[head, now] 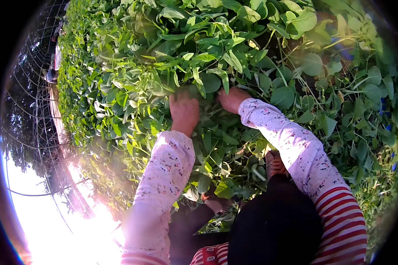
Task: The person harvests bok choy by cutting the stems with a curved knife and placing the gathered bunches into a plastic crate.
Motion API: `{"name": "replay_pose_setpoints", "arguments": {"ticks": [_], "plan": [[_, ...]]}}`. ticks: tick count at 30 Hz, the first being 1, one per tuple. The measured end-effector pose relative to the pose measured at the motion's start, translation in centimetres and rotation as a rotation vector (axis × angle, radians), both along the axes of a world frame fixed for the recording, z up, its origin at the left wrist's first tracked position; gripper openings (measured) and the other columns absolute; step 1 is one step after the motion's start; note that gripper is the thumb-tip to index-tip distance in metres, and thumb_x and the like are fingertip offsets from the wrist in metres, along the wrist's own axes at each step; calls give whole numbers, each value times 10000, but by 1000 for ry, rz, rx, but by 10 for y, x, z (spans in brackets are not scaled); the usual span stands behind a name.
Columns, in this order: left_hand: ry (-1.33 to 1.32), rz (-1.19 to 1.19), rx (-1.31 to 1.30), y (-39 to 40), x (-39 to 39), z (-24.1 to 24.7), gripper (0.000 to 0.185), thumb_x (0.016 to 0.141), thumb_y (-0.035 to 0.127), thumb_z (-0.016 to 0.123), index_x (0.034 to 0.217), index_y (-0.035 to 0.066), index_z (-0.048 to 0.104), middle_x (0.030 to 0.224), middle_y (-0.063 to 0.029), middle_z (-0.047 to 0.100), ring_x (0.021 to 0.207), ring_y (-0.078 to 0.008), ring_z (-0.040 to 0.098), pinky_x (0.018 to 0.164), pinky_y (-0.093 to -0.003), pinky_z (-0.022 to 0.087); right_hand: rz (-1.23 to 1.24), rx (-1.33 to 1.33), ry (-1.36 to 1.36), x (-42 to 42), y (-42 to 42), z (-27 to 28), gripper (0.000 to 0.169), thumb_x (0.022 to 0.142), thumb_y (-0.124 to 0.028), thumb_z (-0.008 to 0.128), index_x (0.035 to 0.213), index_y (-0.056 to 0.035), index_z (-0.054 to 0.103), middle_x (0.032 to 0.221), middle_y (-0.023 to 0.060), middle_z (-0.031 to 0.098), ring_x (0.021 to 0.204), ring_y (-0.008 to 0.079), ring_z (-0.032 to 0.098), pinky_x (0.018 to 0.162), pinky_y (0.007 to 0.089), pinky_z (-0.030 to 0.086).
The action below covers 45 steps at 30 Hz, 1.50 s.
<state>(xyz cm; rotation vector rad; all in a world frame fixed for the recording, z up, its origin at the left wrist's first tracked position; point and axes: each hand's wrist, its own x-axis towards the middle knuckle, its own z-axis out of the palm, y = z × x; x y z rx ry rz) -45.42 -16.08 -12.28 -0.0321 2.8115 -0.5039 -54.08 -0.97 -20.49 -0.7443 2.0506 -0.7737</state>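
Dense leafy green plants [212, 82] fill the ground before me. My left hand [184, 109], back up, reaches into the foliage at the centre, its fingertips hidden among leaves. Just to its right, my right hand [232, 100] also reaches in, its fingers partly behind narrow leaves. The two hands are apart, with round and pointed leaves between them. Whether either one grips a stem cannot be seen. Both forearms wear pale flower-patterned sleeves [167, 165] over a red-and-white striped top.
Plants surround my shoes [276, 164], one showing below the right forearm. Wire mesh [36, 116] on a curved frame runs along the left side, with strong glare at lower left. Small blue things [394, 165] lie among the plants at far right.
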Motion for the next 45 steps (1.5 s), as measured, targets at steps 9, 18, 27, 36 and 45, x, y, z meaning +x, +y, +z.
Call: {"name": "replay_pose_setpoints", "arguments": {"ticks": [9,18,27,36,45], "plan": [[3,87,75,-10,14,6,112,696,143,608,722,77,695,1104,-135,600,1013,-265,569,950,-450,343,272,92,-2,6,5,20,282,862,-232,489,972,-24,646,993,234,652,917,411,631,842,468,497],[258,70,372,15,38,58,250,710,69,661,957,107,682,1089,-68,604,983,-249,584,913,-422,372,-530,-442,-136,22,68,10,278,776,-200,676,952,0,596,790,163,648,682,279,623,660,380,503],[244,46,424,20,53,65,279,703,47,659,978,90,671,1124,-51,604,1015,-254,577,899,-399,396,-401,-598,-955,4,8,25,388,884,-223,618,1253,-118,557,645,-11,510,446,74,444,426,227,366],[38,137,431,27,45,62,265,694,92,696,954,135,680,1164,-69,545,1027,-267,578,906,-442,384,-579,-658,-1061,15,1,7,380,827,-90,591,1204,-56,576,848,53,624,429,80,455,394,237,392],[82,400,454,37,51,73,222,726,120,663,946,127,683,1130,-83,556,942,-315,608,789,-472,469,-295,-535,-856,4,2,6,374,799,-50,614,1171,-44,579,786,35,612,412,75,451,381,243,390]]}}
